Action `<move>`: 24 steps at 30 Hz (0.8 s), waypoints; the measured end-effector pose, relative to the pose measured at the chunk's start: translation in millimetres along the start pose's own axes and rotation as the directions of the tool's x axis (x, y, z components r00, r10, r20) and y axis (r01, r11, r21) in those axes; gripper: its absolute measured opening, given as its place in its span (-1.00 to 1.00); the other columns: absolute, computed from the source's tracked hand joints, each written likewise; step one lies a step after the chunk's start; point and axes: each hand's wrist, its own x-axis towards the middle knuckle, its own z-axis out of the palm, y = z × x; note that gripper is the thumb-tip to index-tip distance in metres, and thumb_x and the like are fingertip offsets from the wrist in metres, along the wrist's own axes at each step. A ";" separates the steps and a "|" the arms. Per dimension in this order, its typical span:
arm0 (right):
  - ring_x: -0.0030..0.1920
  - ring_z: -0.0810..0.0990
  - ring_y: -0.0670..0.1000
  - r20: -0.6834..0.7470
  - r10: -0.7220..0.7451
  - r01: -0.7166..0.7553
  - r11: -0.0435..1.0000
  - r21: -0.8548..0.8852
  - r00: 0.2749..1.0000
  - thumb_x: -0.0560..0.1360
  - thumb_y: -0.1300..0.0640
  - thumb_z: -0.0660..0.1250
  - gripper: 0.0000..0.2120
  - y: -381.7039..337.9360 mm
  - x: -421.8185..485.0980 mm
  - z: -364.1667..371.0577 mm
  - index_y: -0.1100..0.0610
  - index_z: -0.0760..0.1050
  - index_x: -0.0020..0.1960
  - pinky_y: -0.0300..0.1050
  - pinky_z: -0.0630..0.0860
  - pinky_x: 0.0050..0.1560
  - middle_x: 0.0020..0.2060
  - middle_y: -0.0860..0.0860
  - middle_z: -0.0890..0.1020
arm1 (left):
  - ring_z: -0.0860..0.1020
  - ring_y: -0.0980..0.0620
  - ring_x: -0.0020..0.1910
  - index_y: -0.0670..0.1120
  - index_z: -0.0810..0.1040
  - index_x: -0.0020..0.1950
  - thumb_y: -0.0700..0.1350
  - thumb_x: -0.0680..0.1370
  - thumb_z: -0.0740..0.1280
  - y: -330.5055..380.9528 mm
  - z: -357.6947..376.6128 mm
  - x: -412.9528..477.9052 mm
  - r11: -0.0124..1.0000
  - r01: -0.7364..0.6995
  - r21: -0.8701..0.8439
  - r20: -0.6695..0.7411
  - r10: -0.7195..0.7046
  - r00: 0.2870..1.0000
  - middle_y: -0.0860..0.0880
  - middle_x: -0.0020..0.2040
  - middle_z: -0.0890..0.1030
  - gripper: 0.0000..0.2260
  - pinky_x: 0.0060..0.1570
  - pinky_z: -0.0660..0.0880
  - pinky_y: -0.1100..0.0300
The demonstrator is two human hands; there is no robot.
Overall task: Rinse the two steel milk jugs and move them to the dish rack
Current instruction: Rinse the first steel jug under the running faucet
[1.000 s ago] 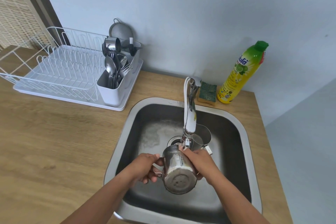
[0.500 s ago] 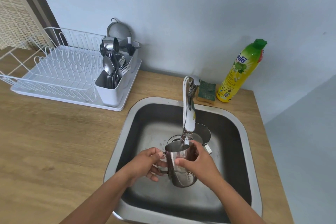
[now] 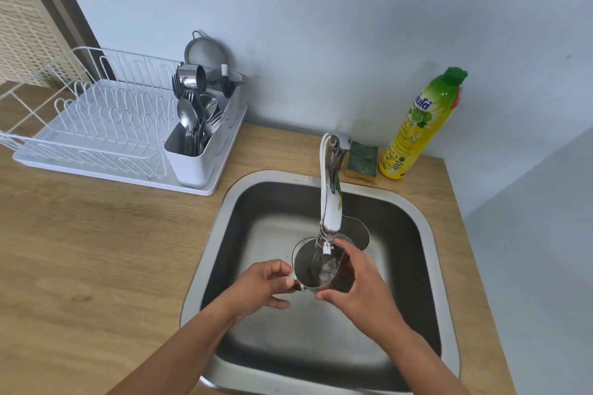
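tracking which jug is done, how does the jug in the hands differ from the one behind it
The held jug is under the tap, water running into its open mouth; the rear jug stands behind it in the sink, outside the stream. The left hand and right hand grip the held jug; the rear jug is half hidden by the tap. Both are steel, neither on the dish rack.

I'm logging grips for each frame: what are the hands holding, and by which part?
Both hold one steel milk jug under the tap: the left hand pinches its handle, the right hand grips its body.
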 end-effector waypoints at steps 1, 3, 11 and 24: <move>0.25 0.43 -0.17 -0.006 -0.017 0.017 1.000 -0.005 1.000 0.23 -0.02 0.64 -0.13 0.2 0.7 0.3 -0.33 0.21 0.35 -0.24 0.41 0.29 0.19 -0.30 0.37 | 0.62 0.01 0.05 -0.16 0.56 0.01 -0.29 0.58 0.33 -0.4 -0.7 0.6 1.000 -0.022 0.000 -0.014 0.022 1.000 -0.10 -0.03 0.65 -0.94 -0.07 0.65 0.14; 0.25 0.42 -0.17 -0.015 -0.037 0.037 0.999 0.013 0.999 0.24 0.03 0.64 -0.13 0.6 2.1 1.1 -0.38 0.17 0.30 -0.27 0.39 0.27 0.20 -0.30 0.38 | 0.60 0.05 -0.02 -0.15 0.59 -0.04 -0.30 0.56 0.36 -0.4 -2.7 0.9 0.998 -0.057 0.017 -0.046 0.058 0.997 -0.04 -0.09 0.65 -0.93 -0.01 0.64 0.11; 0.21 0.52 -0.17 -0.032 0.005 0.000 0.991 0.131 0.999 0.27 0.02 0.62 -0.20 -1.0 13.9 12.3 -0.44 0.20 0.25 -0.28 0.46 0.18 0.25 -0.24 0.53 | 0.64 0.27 -0.02 -0.20 0.66 -0.08 -0.27 0.51 0.43 8.1 -9.2 -8.1 0.970 -0.139 0.197 -0.173 0.174 0.969 0.19 0.09 0.65 -0.98 -0.02 0.55 0.27; 0.16 0.63 -0.05 0.242 0.159 -0.236 0.913 0.333 0.957 0.17 0.07 0.66 -0.24 4.5 22.7 35.7 -0.02 0.40 0.29 -0.01 0.53 0.29 0.12 -0.05 0.66 | 0.61 0.12 -0.11 0.17 0.54 -0.16 0.12 0.55 0.29 38.8 -22.6 -37.6 0.680 0.052 0.731 -0.277 0.227 0.934 0.11 -0.17 0.67 -0.88 -0.01 0.52 0.11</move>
